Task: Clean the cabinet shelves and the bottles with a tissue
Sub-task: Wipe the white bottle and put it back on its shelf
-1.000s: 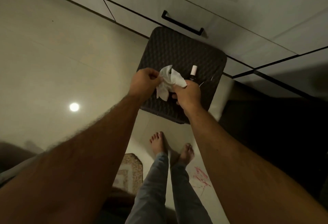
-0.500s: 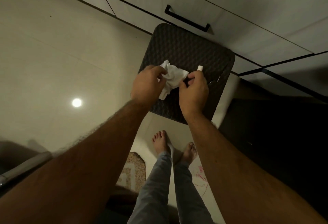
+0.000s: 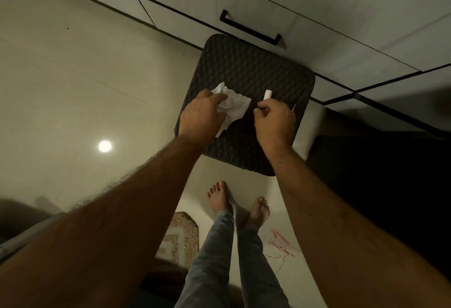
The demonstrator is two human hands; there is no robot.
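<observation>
Head view: above the dark stool (image 3: 246, 68), the left hand (image 3: 201, 114) pinches a crumpled tissue (image 3: 233, 106), fingers curled tight. Just right of it, apart, the right hand (image 3: 274, 122) grips a bottle, only its white cap (image 3: 267, 94) showing.

The tissue (image 3: 234, 107) is crumpled white paper. The stool (image 3: 251, 68) top looks like dark woven plastic, matt and ribbed. The floor (image 3: 73, 87) tiles are glossy.

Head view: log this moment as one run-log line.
left hand: grip on tissue | right hand: grip on bottle, white cap showing | hands apart, above dark stool
</observation>
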